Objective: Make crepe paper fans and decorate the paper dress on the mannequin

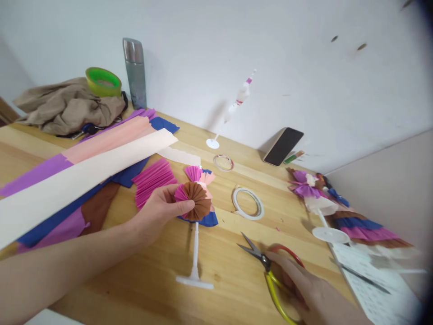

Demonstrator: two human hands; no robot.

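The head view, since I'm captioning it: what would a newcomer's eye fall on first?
Probably the brown pleated paper round, near the centre, held by the left hand. Next, the open red-and-yellow-handled scissors in the right hand, lower right. Then the long white paper strip slanting across the left side.

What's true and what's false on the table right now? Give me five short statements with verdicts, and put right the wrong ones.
1. The right hand is on the scissors. True.
2. The scissors' blades are closed together. False: their tips stand apart.
3. The left hand holds the white tape ring. False: the left hand pinches brown-and-pink pleated paper, and the white tape ring lies on the table.
4. The phone leans against the wall. True.
5. The green tape roll stands on the phone. False: the green tape roll rests on the brown cloth.
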